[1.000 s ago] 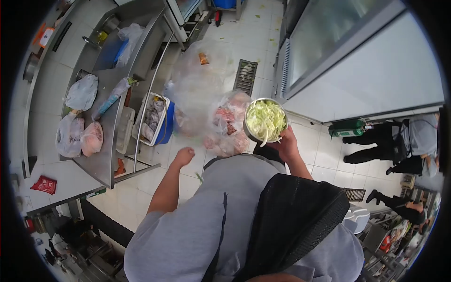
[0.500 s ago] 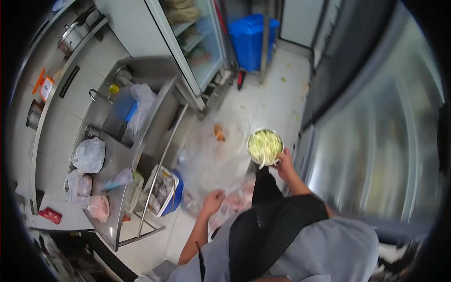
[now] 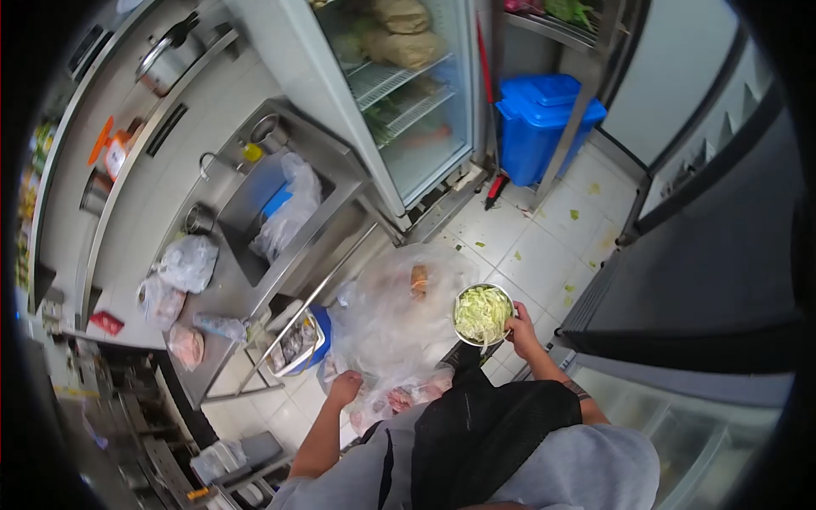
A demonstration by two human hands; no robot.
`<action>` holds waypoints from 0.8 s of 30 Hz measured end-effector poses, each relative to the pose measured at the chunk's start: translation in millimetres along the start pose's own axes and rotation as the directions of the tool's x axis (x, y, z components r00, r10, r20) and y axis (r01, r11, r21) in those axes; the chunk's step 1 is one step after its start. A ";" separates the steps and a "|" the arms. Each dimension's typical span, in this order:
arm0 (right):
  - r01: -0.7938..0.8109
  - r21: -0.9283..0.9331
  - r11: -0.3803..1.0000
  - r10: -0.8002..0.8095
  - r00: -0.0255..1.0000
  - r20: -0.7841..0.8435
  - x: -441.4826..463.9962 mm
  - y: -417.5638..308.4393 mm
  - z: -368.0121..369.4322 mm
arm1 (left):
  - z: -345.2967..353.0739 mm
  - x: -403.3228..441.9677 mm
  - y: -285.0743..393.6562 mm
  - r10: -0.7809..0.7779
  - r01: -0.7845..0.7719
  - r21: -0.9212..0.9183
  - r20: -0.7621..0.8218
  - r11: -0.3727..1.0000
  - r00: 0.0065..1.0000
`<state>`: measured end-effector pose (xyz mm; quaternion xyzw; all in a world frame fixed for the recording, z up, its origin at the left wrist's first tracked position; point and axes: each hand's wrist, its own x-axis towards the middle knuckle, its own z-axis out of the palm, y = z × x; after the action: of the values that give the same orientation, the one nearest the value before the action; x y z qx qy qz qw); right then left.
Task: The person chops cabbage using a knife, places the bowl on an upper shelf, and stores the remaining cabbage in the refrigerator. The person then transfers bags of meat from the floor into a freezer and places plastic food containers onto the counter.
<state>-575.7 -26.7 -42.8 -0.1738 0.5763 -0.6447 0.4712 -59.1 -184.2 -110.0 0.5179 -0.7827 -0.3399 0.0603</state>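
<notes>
The right hand gripped a bowl of shredded greens. Relative to the steel sink, the blue bin stood beyond the glass-door fridge, and the cooler sat below its front edge.

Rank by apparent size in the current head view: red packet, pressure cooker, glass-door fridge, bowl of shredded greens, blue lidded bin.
1. Glass-door fridge
2. Blue lidded bin
3. Bowl of shredded greens and pressure cooker: too close to rank
4. Red packet
</notes>
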 end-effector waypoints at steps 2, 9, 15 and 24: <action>-0.096 -0.069 0.993 0.104 0.986 0.127 75.2 -10.8 11.9 | -18.5 29.7 33.2 -0.063 0.067 0.063 -0.074 0.996 0.995; -0.244 -0.297 0.923 0.364 0.804 0.470 -79.1 50.5 75.4 | 80.0 -279.9 0.7 -0.356 0.319 -0.160 -0.351 0.934 0.866; -0.322 -0.453 0.831 0.555 0.540 0.633 -76.0 109.0 155.6 | 121.4 -475.6 2.0 -0.871 0.747 -0.461 -0.361 0.478 0.335; -0.134 -0.659 0.740 0.662 0.315 0.680 -270.2 201.1 318.5 | 86.3 -584.9 4.4 -0.668 0.351 -0.577 -0.545 0.737 0.507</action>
<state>-115.5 28.9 -51.3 -0.4422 0.4038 -0.1391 0.7887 165.9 355.5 -22.4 0.7955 -0.4125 -0.2582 0.3611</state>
